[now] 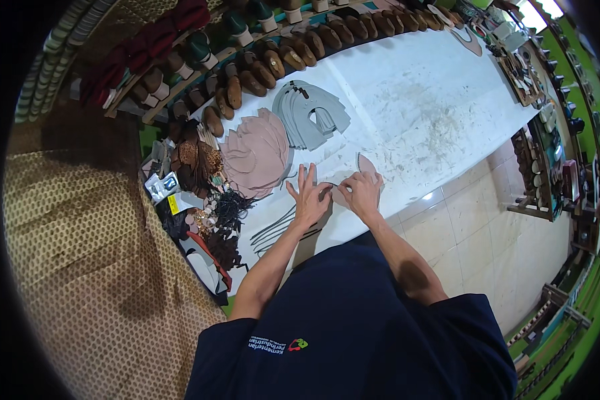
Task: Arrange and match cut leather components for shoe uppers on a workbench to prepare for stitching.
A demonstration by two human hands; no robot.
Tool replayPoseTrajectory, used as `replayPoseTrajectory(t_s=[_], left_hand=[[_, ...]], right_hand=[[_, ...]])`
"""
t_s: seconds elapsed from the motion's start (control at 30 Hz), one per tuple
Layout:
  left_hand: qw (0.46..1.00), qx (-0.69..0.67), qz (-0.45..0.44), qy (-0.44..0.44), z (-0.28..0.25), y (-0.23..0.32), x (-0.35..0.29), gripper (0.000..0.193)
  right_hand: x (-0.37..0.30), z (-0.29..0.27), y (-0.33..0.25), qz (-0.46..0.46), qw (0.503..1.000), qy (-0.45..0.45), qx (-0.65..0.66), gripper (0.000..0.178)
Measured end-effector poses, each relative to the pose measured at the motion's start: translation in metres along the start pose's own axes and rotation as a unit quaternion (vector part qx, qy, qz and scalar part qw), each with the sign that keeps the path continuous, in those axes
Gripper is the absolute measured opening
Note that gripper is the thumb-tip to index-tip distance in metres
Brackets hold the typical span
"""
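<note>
My right hand (363, 194) grips a curved pinkish-beige leather piece (365, 163); its pointed end shows beyond the fingers and another part between my hands. My left hand (311, 200) has thumb and index finger pinched at the piece's near edge, on what looks like a thin dark strip. The other left fingers spread upward. Several dark narrow strips (273, 228) lie on the table beside my left forearm. Past my left hand are a fanned stack of pink leather pieces (252, 155) and a fanned stack of grey curved pieces (299, 120).
The white-topped table (393, 87) bears scattered debris at right. Brown shoe lasts (313, 44) line its far edge. Dark scraps and cords (230, 210) pile at the left end. A patterned brown cloth (100, 247) hangs at left; a rack (537, 173) stands over the tiled floor at right.
</note>
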State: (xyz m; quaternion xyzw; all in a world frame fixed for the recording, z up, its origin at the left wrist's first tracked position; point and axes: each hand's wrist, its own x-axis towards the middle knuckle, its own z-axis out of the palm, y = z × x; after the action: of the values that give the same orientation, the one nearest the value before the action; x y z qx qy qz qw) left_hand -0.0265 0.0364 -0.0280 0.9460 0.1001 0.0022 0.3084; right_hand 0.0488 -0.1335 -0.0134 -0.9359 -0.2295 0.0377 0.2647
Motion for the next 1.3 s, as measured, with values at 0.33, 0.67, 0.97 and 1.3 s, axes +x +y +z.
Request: replayPoseTrajectory(t_s=[0.33, 0.67, 0.97, 1.3], left_hand=[[1.000, -0.013, -0.017, -0.005, -0.001, -0.007, -0.003, 0.018], [0.998, -0.027, -0.048, 0.039, -0.005, -0.007, -0.004, 0.019], [0.998, 0.009, -0.023, 0.050, -0.003, -0.013, -0.008, 0.027], [0.996, 0.027, 0.003, 0.084, 0.008, 0.003, -0.021, 0.040]], right_hand=[[0.014, -0.002, -0.008, 0.030, 0.999, -0.045, -0.008, 0.020], [0.029, 0.002, -0.013, 0.022, 0.996, -0.086, -0.021, 0.020], [0.032, 0.001, -0.016, -0.012, 0.997, -0.080, 0.002, 0.015], [-0.032, -0.056, 0.073, -0.114, 0.990, 0.023, -0.077, 0.038]])
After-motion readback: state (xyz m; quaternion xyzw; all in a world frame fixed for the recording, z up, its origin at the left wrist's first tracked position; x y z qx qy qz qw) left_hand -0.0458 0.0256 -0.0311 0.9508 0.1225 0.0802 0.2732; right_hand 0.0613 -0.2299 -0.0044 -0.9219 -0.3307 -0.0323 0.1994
